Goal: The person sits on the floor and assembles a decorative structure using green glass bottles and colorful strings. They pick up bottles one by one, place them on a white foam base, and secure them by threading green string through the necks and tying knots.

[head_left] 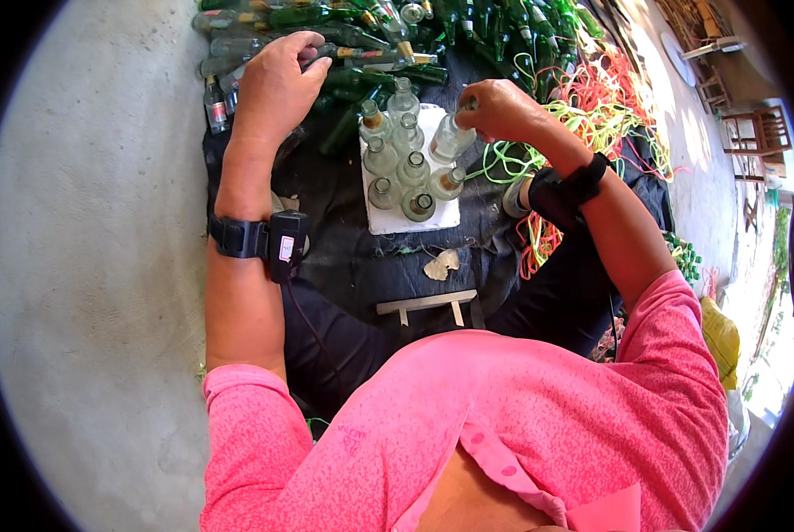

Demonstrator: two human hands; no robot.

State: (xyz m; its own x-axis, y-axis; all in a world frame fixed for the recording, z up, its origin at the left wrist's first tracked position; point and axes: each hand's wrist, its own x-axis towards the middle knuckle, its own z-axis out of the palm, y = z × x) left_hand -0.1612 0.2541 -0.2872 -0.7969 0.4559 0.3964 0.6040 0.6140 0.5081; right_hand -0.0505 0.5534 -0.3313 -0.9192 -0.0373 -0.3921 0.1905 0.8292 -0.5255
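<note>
A white board (377,213) bears several clear glass bottles (414,167), standing upright close together. At its far right corner, my right hand (501,110) is closed around the neck of a clear glass bottle (451,142). That bottle leans slightly, and whether its base touches the board I cannot tell. My left hand (283,78) is over the near left edge of a heap of green glass bottles (352,37). Its fingers are bent with a gap to the thumb, and nothing shows between them. A small dark bottle with a label (215,105) lies left of that wrist.
Tangled red and yellow-green plastic strips (592,97) lie to the right of the board. Black sheeting (335,204) covers the floor under it. Nearer me are a pale torn scrap (441,264) and a small wooden frame (428,302). Chairs (758,131) stand far right.
</note>
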